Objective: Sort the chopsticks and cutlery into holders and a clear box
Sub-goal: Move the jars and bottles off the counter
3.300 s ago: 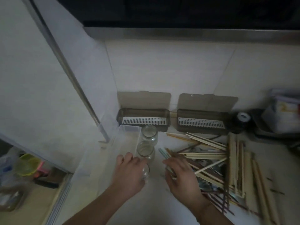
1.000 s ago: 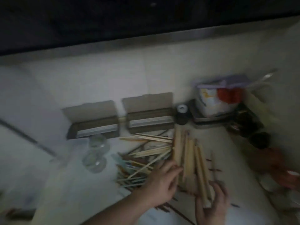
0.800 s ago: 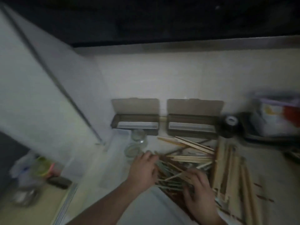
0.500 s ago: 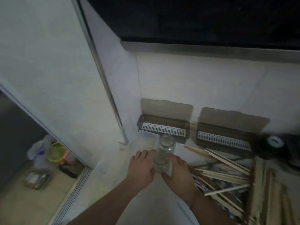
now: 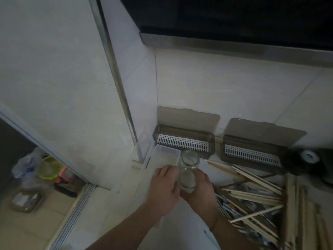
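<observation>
Hands meet around a small clear glass jar (image 5: 187, 180) standing upright on the pale counter (image 5: 191, 230); the left hand (image 5: 163, 188) curls its fingers against the jar's left side, the right hand (image 5: 201, 189) wraps the right side, so both are clamped on it from opposite flanks. Just beyond the fingertips stands a second clear glass jar (image 5: 190, 158), touching or nearly touching the held one; which, I cannot tell. Beyond the left hand's fingers lies a clear rectangular plastic box (image 5: 166, 154), open on top. Farther past both hands, against the tiled wall, sit two dark translucent holders with white slotted trays and raised lids, one (image 5: 183, 141) straight ahead of the left hand, the other (image 5: 252, 154) ahead and to the right of the right hand. To the right of the right wrist sprawls a loose heap of pale wooden chopsticks (image 5: 255, 197) mixed with darker sticks and wrapped cutlery too dim to make out; a black round object with a white top (image 5: 309, 156) stands well beyond that heap.
</observation>
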`<state>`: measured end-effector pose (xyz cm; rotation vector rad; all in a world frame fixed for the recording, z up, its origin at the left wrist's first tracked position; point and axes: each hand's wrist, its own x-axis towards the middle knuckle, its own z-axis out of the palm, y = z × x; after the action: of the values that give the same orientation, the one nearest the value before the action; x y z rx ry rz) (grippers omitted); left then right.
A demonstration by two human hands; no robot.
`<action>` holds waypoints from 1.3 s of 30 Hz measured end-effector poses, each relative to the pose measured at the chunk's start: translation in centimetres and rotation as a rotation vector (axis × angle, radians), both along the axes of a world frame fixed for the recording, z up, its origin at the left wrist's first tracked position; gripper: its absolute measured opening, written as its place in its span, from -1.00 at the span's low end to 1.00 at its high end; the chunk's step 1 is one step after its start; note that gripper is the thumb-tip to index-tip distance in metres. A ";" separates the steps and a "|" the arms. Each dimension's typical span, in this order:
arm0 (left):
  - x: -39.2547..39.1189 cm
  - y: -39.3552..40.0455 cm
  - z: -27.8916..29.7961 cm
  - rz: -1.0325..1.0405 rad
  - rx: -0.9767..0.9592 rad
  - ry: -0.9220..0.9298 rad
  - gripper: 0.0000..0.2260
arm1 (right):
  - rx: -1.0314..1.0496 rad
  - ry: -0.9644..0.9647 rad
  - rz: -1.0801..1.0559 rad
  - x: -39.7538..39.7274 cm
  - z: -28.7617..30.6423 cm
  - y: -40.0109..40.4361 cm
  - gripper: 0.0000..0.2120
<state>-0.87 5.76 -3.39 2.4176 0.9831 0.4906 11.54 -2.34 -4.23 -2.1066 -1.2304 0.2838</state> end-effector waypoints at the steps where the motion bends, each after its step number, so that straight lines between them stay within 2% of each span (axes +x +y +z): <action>1: 0.4 -0.3 0.2 0.004 -0.031 -0.093 -0.64 | 0.058 0.047 -0.023 0.3 0.3 -0.5 -0.46; 5: 3.0 -2.2 1.6 0.068 -0.382 -0.408 -0.66 | 0.138 0.204 -0.098 2.1 2.7 -3.0 -0.34; 9: 7.5 -5.4 3.0 0.177 -0.914 -0.525 -0.93 | 0.204 0.207 -0.220 4.4 5.0 -6.5 -0.23; 15: 14.1 -10.9 3.9 -0.030 -1.005 -0.369 -0.84 | 0.178 0.186 -0.370 9.3 5.9 -14.0 -0.32; 18: 17.9 -14.2 3.6 -0.146 -1.100 -0.285 -0.76 | 0.123 0.229 -0.488 12.5 5.2 -18.2 -0.29; 21: 22.1 -17.1 2.8 -0.297 -1.022 -0.152 -0.50 | 0.119 0.211 -0.603 16.2 4.6 -22.1 -0.32; 24: 26.2 -20.2 3.0 -0.458 -0.875 0.016 -0.55 | 0.148 0.217 -0.752 19.9 4.1 -25.6 -0.39; 26: 28.6 -22.2 3.1 -0.566 -0.711 0.140 -0.51 | 0.192 0.206 -0.868 22.4 3.5 -27.6 -0.42; 29: 30.6 -25.0 2.6 -0.708 -0.442 0.323 -0.48 | 0.228 0.184 -1.004 26.3 2.4 -29.8 -0.35; 32: 31.6 -26.8 0.6 -0.864 -0.248 0.530 -0.37 | 0.196 0.261 -1.051 29.6 1.4 -30.8 -0.26; 35: 33.3 -27.7 -0.6 -0.932 -0.162 0.575 -0.30 | 0.153 0.346 -1.054 31.7 0.3 -31.2 -0.26; 39: 37.3 -28.4 -0.4 -0.880 -0.270 0.505 -0.21 | 0.102 0.383 -1.026 33.6 -1.4 -31.9 -0.27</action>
<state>36.41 -22.68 -3.75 2.4493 0.0556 -0.5417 45.13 -34.24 -5.62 -2.1681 0.1161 0.1299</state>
